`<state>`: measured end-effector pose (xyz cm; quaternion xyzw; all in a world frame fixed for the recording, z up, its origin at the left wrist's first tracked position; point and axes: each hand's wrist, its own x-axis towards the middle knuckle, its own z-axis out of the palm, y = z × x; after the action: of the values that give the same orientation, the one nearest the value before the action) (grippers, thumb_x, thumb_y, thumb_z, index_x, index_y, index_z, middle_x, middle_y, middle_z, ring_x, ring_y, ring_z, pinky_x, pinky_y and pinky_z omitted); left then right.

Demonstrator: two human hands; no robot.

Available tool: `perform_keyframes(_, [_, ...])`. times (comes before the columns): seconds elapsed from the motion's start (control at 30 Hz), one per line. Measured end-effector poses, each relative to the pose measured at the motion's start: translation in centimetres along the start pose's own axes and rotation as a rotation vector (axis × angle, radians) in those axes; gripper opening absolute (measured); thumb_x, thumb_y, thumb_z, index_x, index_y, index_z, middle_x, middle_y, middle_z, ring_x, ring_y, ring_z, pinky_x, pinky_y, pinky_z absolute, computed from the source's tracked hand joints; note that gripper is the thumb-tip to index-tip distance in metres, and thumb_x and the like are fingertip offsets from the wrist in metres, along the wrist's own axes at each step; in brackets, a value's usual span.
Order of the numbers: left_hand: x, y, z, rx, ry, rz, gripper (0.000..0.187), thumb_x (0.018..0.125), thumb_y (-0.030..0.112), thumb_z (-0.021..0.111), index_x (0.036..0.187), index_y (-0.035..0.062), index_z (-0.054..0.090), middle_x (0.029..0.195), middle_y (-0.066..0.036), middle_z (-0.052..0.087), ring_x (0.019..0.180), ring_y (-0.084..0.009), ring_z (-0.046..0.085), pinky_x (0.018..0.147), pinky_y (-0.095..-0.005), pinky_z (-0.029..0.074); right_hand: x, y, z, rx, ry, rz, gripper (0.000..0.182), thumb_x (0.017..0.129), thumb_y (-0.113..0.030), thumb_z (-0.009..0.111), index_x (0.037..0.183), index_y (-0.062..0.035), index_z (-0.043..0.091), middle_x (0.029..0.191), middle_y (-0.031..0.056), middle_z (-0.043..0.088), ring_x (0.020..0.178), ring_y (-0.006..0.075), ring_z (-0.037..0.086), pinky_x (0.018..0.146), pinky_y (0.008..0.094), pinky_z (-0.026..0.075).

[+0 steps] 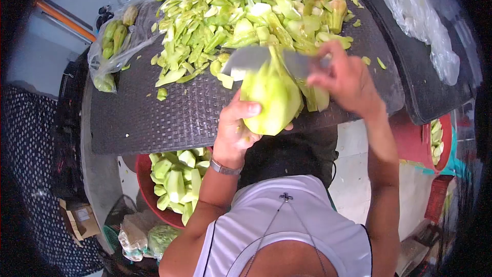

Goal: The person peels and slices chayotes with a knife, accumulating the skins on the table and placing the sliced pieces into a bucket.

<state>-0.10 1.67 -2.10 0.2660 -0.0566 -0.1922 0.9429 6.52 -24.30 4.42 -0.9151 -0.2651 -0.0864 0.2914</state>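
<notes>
My left hand [237, 120] is wrapped round the lower part of a pale green, mostly peeled chayote [271, 105], holding it upright over the table's near edge. A wide-bladed knife [297, 64], blurred by motion, crosses the top of the chayote. Its handle end is in my right hand [344, 78], whose fingers are curled at the right. Strips of peel hang between the chayote and that hand. Just beyond both hands spreads a large heap of green peelings [230, 15]. The far side of the chayote is hidden.
The dark woven-patterned table [169, 120] carries a plastic bag of unpeeled chayotes [115, 41] at left. Below it, a red tub [146, 184] holds peeled pieces. A red container [412, 143] stands at right, and crumpled clear plastic [420, 25] lies on a black surface.
</notes>
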Motion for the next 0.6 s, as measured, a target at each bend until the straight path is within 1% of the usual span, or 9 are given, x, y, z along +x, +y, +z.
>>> perform_keyframes(0.03, [-0.2,-0.1,0.8,-0.030,0.006,-0.001,0.081,0.079,0.022,0.073,0.148,-0.0066,0.041,0.128,-0.027,0.064,0.109,-0.0434,0.071,0.080,-0.0560,0.066,0.5,1.0,-0.4,0.053,0.041,0.122,0.053,0.096,-0.054,0.070,0.107,-0.0056,0.053,0.072,0.0184,0.069,0.070,0.0387,0.072,0.062,0.0459,0.054])
perform_keyframes(0.13, [-0.1,0.3,1.4,-0.053,-0.015,0.014,0.072,0.087,0.029,0.072,0.145,-0.0053,0.047,0.126,-0.023,0.067,0.108,-0.0411,0.071,0.090,-0.0565,0.063,1.0,3.4,-0.7,0.044,0.071,0.479,0.051,0.099,-0.054,0.066,0.106,-0.0043,0.054,0.076,0.0225,0.069,0.077,0.0426,0.072,0.067,0.0480,0.053])
perform_keyframes(0.17, [0.2,0.3,1.2,-0.102,0.088,0.050,0.070,0.091,0.035,0.068,0.145,-0.0039,0.048,0.128,-0.024,0.066,0.108,-0.0421,0.070,0.090,-0.0576,0.062,0.5,3.9,-0.2,0.142,0.082,0.443,0.051,0.101,-0.054,0.063,0.105,-0.0037,0.056,0.076,0.0226,0.068,0.077,0.0409,0.071,0.070,0.0481,0.052])
perform_keyframes(0.23, [1.4,0.3,0.7,-0.193,0.296,0.109,0.068,0.099,0.047,0.060,0.145,-0.0010,0.051,0.131,-0.027,0.064,0.108,-0.0443,0.069,0.088,-0.0597,0.061,-0.4,2.0,-0.1,0.274,0.040,0.452,0.051,0.101,-0.054,0.063,0.106,-0.0036,0.056,0.074,0.0207,0.066,0.072,0.0321,0.069,0.067,0.0451,0.052])
perform_keyframes(0.33, [2.3,0.5,0.9,-0.289,0.151,0.061,0.061,0.104,0.048,0.053,0.145,0.0027,0.053,0.133,-0.025,0.064,0.109,-0.0448,0.068,0.090,-0.0583,0.060,-1.4,-0.7,0.0,0.505,-0.021,0.512,0.050,0.102,-0.052,0.064,0.108,-0.0032,0.056,0.070,0.0162,0.063,0.065,0.0199,0.063,0.062,0.0396,0.049])
perform_keyframes(0.37, [2.3,0.4,1.2,-0.184,0.158,0.069,0.057,0.105,0.049,0.051,0.140,0.0044,0.057,0.125,-0.020,0.069,0.109,-0.0373,0.070,0.096,-0.0512,0.059,-1.6,-1.4,0.2,0.589,-0.048,0.532,0.050,0.102,-0.052,0.065,0.109,-0.0031,0.056,0.067,0.0144,0.062,0.063,0.0160,0.060,0.059,0.0376,0.048])
perform_keyframes(0.47, [2.3,0.3,0.0,-0.170,0.048,0.024,0.059,0.105,0.051,0.050,0.140,0.0045,0.058,0.124,-0.020,0.069,0.109,-0.0375,0.070,0.098,-0.0538,0.058,-2.6,-2.5,1.7,0.640,-0.037,0.458,0.048,0.101,-0.048,0.067,0.111,-0.0032,0.055,0.061,0.0102,0.058,0.056,0.0107,0.053,0.053,0.0338,0.043])
perform_keyframes(0.5, [2.3,0.5,-0.2,-0.234,-0.081,-0.029,0.063,0.105,0.053,0.049,0.144,0.0044,0.055,0.130,-0.022,0.066,0.116,-0.0374,0.068,0.101,-0.0550,0.056,-2.7,-3.1,1.6,0.557,-0.021,0.366,0.055,0.096,-0.052,0.072,0.114,-0.0039,0.053,0.057,0.0077,0.058,0.049,0.0169,0.058,0.050,0.0357,0.045])
perform_keyframes(0.6, [1.0,-0.4,0.6,-0.335,0.064,-0.050,0.066,0.106,0.053,0.047,0.150,0.0043,0.049,0.139,-0.023,0.062,0.124,-0.0384,0.064,0.107,-0.0535,0.053,-3.9,-4.2,1.4,0.321,-0.023,0.068,0.066,0.089,-0.060,0.076,0.117,-0.0062,0.052,0.057,0.0089,0.061,0.052,0.0281,0.067,0.051,0.0407,0.051])
